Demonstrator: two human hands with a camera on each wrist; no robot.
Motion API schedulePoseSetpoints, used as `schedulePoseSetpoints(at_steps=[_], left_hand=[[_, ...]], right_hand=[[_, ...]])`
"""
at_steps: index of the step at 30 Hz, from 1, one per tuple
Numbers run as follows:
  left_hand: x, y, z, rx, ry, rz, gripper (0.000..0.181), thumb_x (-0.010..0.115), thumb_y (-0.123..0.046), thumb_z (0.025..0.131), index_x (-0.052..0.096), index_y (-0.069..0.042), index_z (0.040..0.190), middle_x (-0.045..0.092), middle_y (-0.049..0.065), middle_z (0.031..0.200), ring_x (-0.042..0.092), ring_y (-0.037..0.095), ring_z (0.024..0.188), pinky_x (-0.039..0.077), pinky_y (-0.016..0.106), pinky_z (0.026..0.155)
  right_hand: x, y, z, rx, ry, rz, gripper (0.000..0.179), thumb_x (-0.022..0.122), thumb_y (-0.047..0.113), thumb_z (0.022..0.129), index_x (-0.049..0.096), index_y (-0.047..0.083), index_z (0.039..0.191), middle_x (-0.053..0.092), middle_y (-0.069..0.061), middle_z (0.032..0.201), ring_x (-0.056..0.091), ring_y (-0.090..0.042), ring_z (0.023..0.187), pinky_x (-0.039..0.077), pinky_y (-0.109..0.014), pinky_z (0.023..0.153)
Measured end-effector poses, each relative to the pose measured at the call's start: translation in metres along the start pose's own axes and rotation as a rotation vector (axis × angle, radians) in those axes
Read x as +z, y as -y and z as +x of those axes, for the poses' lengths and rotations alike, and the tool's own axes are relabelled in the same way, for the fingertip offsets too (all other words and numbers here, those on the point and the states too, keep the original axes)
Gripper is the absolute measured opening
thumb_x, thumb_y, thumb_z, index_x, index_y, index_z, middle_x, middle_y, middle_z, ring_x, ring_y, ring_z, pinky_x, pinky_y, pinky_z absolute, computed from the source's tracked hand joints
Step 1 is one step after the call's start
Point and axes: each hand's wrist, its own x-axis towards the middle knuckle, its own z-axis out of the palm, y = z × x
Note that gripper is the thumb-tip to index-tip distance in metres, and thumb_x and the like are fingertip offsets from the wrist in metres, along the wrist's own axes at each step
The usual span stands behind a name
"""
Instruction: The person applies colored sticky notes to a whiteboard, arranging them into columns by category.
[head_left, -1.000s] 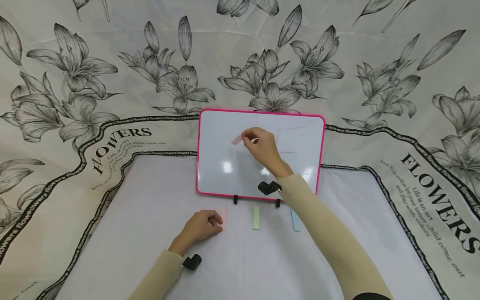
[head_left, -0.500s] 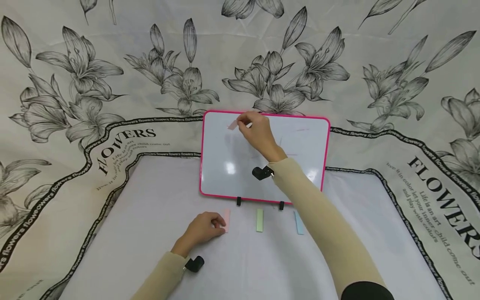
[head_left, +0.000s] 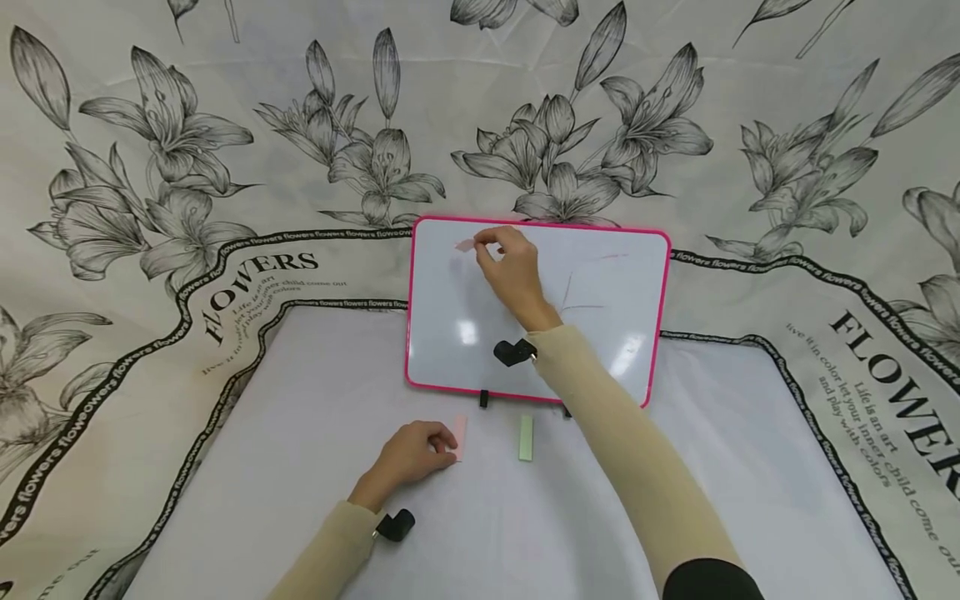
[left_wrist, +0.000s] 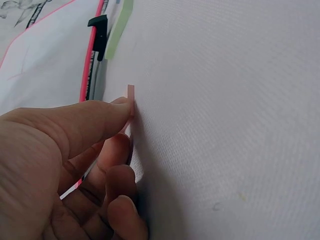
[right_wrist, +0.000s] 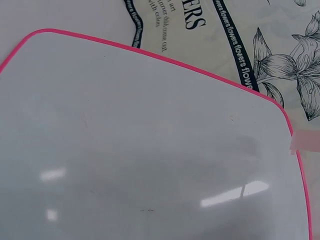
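My right hand point(head_left: 516, 275) pinches a small pink sticky strip point(head_left: 465, 245) between thumb and forefinger, in front of the upper left of a pink-framed whiteboard point(head_left: 442, 292). In the right wrist view the strip point(right_wrist: 306, 141) overlaps the frame's edge, and the hand is out of sight. My left hand point(head_left: 416, 454) holds a pad of pink sticky strips point(head_left: 461, 437) on the white tabletop. The left wrist view has its thumb and curled forefinger at the pad point(left_wrist: 131, 92), partly covering it.
A green sticky strip pad point(head_left: 527, 438) lies right of the pink one. Black feet point(head_left: 483, 399) support the whiteboard's lower edge. Faint red marks point(head_left: 585, 307) show on the board. Flower-print cloth point(head_left: 360, 267) lies beyond the white surface point(head_left: 315, 392).
My right hand has moved up and a little left across the board with the pink strip. Its sleeve now covers the blue strip pad. My left hand stays at the pink pad.
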Motion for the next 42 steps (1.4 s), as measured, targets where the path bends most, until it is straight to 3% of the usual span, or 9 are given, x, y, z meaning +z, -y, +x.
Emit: schedulePoseSetpoints(at_steps=[10,15,19,31,42], left_hand=[[0.000,0.000,0.000,-0.014,0.000,0.008,0.009,0.080,-0.022,0.086,0.073,-0.023,0.092,0.059,-0.011,0.076,0.053,0.007,0.071,0.042,0.026,0.064],[0.001,0.001,0.001,-0.013,-0.001,0.016,0.009,0.080,-0.022,0.086,0.073,-0.023,0.092,0.058,-0.011,0.076,0.052,0.007,0.071,0.041,0.025,0.063],[0.001,0.001,0.001,-0.015,-0.005,0.017,0.009,0.080,-0.022,0.086,0.073,-0.023,0.091,0.058,-0.011,0.076,0.052,0.006,0.071,0.041,0.025,0.063],[0.001,0.000,-0.001,0.001,-0.011,0.011,0.009,0.080,-0.022,0.086,0.073,-0.022,0.092,0.059,-0.011,0.076,0.052,0.005,0.071,0.041,0.025,0.063],[0.003,0.002,0.000,0.002,-0.018,0.020,0.009,0.080,-0.022,0.086,0.073,-0.022,0.091,0.058,-0.012,0.075,0.052,0.004,0.070,0.041,0.024,0.063]], right_hand=[[0.012,-0.010,-0.010,-0.027,-0.063,0.016,0.007,0.071,0.002,0.093,0.077,0.001,0.098,0.076,-0.015,0.098,0.070,-0.028,0.094,0.057,-0.039,0.080],[0.011,-0.010,-0.012,-0.075,-0.103,-0.016,0.007,0.070,0.002,0.094,0.076,-0.001,0.097,0.075,-0.016,0.097,0.068,-0.032,0.094,0.057,-0.040,0.081],[0.008,-0.010,-0.011,-0.061,-0.127,-0.018,0.007,0.071,0.001,0.093,0.077,-0.001,0.097,0.075,-0.016,0.096,0.068,-0.032,0.094,0.056,-0.040,0.081],[0.007,-0.015,-0.010,-0.047,-0.098,-0.039,0.006,0.072,0.001,0.092,0.077,-0.001,0.096,0.075,-0.015,0.097,0.066,-0.034,0.099,0.053,-0.043,0.091],[0.014,-0.016,-0.018,-0.037,0.004,-0.106,0.008,0.071,0.004,0.093,0.076,-0.001,0.097,0.074,-0.017,0.100,0.063,-0.037,0.104,0.050,-0.046,0.096]])
